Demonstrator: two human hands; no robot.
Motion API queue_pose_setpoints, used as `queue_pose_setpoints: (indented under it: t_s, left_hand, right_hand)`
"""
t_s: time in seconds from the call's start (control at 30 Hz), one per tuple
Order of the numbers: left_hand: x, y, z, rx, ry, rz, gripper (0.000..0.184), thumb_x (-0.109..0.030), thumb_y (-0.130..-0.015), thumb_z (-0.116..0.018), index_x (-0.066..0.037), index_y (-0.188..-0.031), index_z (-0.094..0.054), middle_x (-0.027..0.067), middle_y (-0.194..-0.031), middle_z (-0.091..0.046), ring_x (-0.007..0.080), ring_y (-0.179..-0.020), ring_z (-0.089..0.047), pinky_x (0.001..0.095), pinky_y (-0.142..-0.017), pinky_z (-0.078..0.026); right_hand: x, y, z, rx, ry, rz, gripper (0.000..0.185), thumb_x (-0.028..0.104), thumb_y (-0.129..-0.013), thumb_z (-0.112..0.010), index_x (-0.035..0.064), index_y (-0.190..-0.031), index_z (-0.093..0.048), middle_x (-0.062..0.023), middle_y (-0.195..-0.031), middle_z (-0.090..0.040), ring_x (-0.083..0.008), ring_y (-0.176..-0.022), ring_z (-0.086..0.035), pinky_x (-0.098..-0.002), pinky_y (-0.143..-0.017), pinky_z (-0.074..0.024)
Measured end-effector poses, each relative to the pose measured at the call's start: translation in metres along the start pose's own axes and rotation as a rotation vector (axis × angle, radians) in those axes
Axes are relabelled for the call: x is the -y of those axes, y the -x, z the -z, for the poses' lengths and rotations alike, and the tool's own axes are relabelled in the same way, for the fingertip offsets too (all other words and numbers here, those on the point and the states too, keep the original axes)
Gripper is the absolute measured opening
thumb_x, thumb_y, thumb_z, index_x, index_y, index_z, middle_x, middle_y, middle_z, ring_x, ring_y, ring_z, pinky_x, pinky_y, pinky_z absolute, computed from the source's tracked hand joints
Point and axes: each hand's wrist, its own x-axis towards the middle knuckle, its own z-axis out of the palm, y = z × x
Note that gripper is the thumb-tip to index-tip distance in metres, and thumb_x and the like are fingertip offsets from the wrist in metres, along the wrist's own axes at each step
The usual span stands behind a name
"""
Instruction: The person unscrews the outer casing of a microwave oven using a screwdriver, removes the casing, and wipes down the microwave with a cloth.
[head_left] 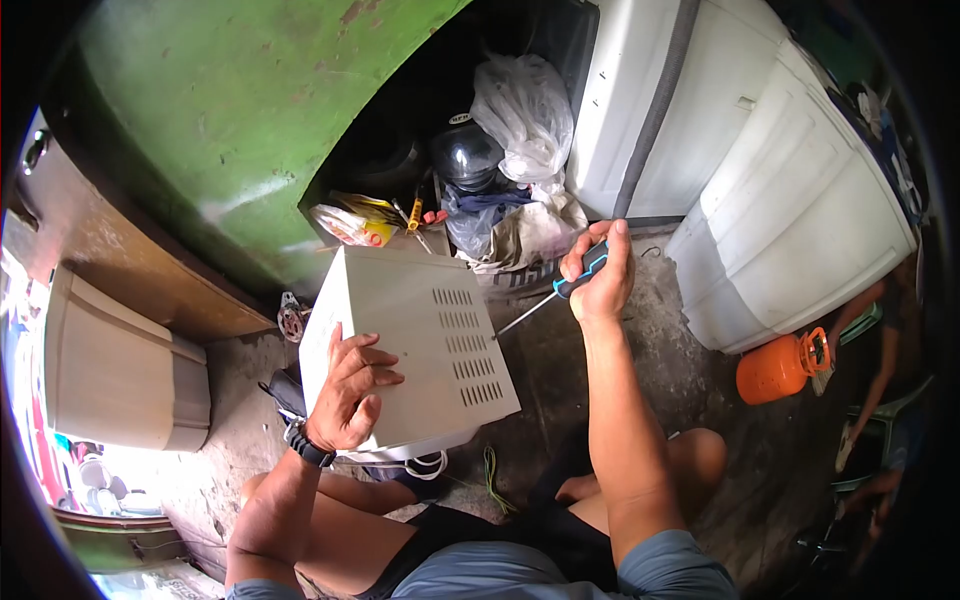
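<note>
A white metal appliance casing (400, 390) with several rows of vent slots stands tilted in front of my legs. My left hand (352, 385) rests on its near corner, fingers spread over the edge and top panel. In my right hand (603, 270) is a screwdriver (580, 273) with a black and blue handle, gripped in closed fingers. The long shaft points down-left, and its tip meets the casing's right edge beside the vents. Whether a screw sits under the tip is hidden. A white cord (430, 465) lies coiled below the casing.
Behind the casing, plastic bags (525, 110), a dark helmet (467, 157) and tools are piled. White panels (800, 210) stand to the right, near an orange gas cylinder (772, 372). Another person's arm (880, 350) shows at far right. A white box (125, 365) stands left.
</note>
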Motion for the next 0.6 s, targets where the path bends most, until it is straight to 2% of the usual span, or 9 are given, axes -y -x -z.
queue_pose_setpoints:
  t_s: [0.07,0.13,0.27,0.3,0.4,0.47,0.53,0.57,0.6]
  left_hand:
    - [0.0,0.0,0.0,0.007,0.006,0.003,0.048,-0.044,-0.094,-0.048,-0.006,-0.103,-0.075,0.0131,-0.117,-0.066,0.037,-0.136,-0.044,0.0622,-0.121,-0.003]
    - [-0.001,-0.001,0.001,-0.002,-0.003,-0.009,0.04,-0.035,-0.091,-0.052,-0.007,-0.105,-0.076,0.0114,-0.116,-0.067,0.0367,-0.135,-0.046,0.0639,-0.121,-0.004]
    - [0.0,-0.002,0.001,-0.004,0.004,-0.012,0.04,-0.036,-0.091,-0.052,-0.007,-0.104,-0.076,0.0115,-0.117,-0.067,0.0367,-0.135,-0.046,0.0639,-0.121,-0.004]
    - [0.0,-0.001,0.001,-0.008,0.005,-0.014,0.041,-0.036,-0.091,-0.052,-0.007,-0.104,-0.076,0.0115,-0.116,-0.067,0.0367,-0.135,-0.046,0.0638,-0.121,-0.004]
    - [0.0,-0.001,-0.001,-0.011,0.005,-0.008,0.042,-0.038,-0.091,-0.051,-0.007,-0.104,-0.076,0.0117,-0.115,-0.067,0.0369,-0.135,-0.046,0.0637,-0.121,-0.004]
    - [0.0,-0.003,-0.001,-0.013,-0.003,-0.001,0.042,-0.039,-0.092,-0.051,-0.007,-0.103,-0.077,0.0118,-0.115,-0.067,0.037,-0.134,-0.046,0.0637,-0.121,-0.004]
    - [0.0,-0.003,-0.003,-0.034,0.008,-0.006,0.044,-0.041,-0.093,-0.05,-0.007,-0.101,-0.077,0.0118,-0.113,-0.068,0.0369,-0.134,-0.047,0.0635,-0.121,-0.004]
    - [0.0,-0.002,-0.003,-0.035,0.006,-0.004,0.044,-0.041,-0.093,-0.05,-0.007,-0.101,-0.077,0.0118,-0.113,-0.068,0.0369,-0.134,-0.047,0.0635,-0.121,-0.004]
    - [0.001,-0.001,-0.003,-0.04,0.014,-0.007,0.045,-0.041,-0.093,-0.05,-0.007,-0.1,-0.077,0.0116,-0.113,-0.068,0.0367,-0.133,-0.047,0.0633,-0.121,-0.004]
  right_hand:
    - [0.0,-0.001,0.002,0.029,-0.01,-0.017,0.039,0.049,-0.103,-0.053,0.0103,-0.098,-0.054,-0.005,-0.072,-0.055,-0.0144,-0.047,-0.048,-0.0298,-0.047,-0.0393]
    - [0.001,0.0,0.005,0.097,-0.035,-0.02,0.04,0.05,-0.103,-0.052,0.0103,-0.099,-0.054,-0.005,-0.072,-0.054,-0.0145,-0.048,-0.048,-0.0297,-0.048,-0.0397]
    - [0.002,0.009,0.004,0.157,-0.023,0.036,0.042,0.051,-0.103,-0.051,0.0095,-0.099,-0.054,-0.0051,-0.071,-0.052,-0.0149,-0.049,-0.048,-0.0298,-0.049,-0.0414]
    - [0.005,0.014,-0.005,-0.073,0.077,0.007,0.042,0.051,-0.103,-0.053,0.0086,-0.099,-0.053,-0.0045,-0.073,-0.05,-0.0152,-0.053,-0.05,-0.0302,-0.05,-0.0428]
    - [0.005,0.016,-0.015,-0.325,0.314,0.047,0.045,0.055,-0.102,-0.054,0.0098,-0.101,-0.056,-0.0031,-0.075,-0.05,-0.0145,-0.065,-0.055,-0.0307,-0.059,-0.0437]
    - [0.005,0.017,-0.013,-0.345,0.291,0.041,0.041,0.051,-0.102,-0.056,0.0106,-0.096,-0.054,-0.0031,-0.078,-0.05,-0.0145,-0.07,-0.054,-0.031,-0.062,-0.043]
    - [-0.004,0.013,0.007,-0.143,-0.025,0.017,0.044,0.053,-0.1,-0.056,0.0111,-0.09,-0.048,-0.0027,-0.074,-0.047,-0.0151,-0.062,-0.049,-0.0308,-0.058,-0.0412]
    - [-0.003,0.011,0.019,0.236,-0.228,0.013,0.046,0.056,-0.1,-0.051,0.0131,-0.086,-0.045,-0.0025,-0.073,-0.046,-0.0149,-0.061,-0.045,-0.0313,-0.059,-0.037]
    - [-0.003,0.005,0.023,0.374,-0.312,-0.02,0.046,0.058,-0.101,-0.047,0.0141,-0.086,-0.044,-0.0027,-0.073,-0.046,-0.0141,-0.06,-0.043,-0.0308,-0.058,-0.0345]
